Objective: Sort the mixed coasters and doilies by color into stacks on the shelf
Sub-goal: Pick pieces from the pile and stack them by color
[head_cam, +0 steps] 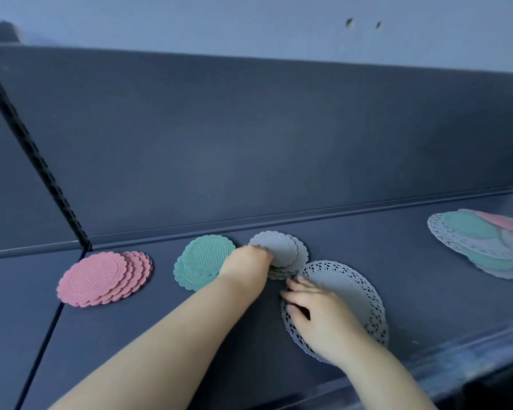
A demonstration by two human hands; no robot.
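Observation:
Three sorted stacks lie on the dark shelf [367, 247]: pink coasters [98, 279] at the left, teal coasters [202, 258] in the middle, grey coasters [282, 250] to their right. My left hand [246, 261] reaches over the teal stack and touches the left edge of the grey stack; its fingers are blurred. A white lace doily [347, 288] lies just right of the grey stack. My right hand [317, 315] rests on the doily's left part with its fingers curled at the edge. A mixed pile [483, 244] of doilies and teal, pink and grey coasters sits far right.
The shelf's back panel [249, 143] rises right behind the stacks. A slotted upright [36, 155] runs down at the left, with a seam in the shelf below it. The shelf's front lip [471, 350] runs along the lower right.

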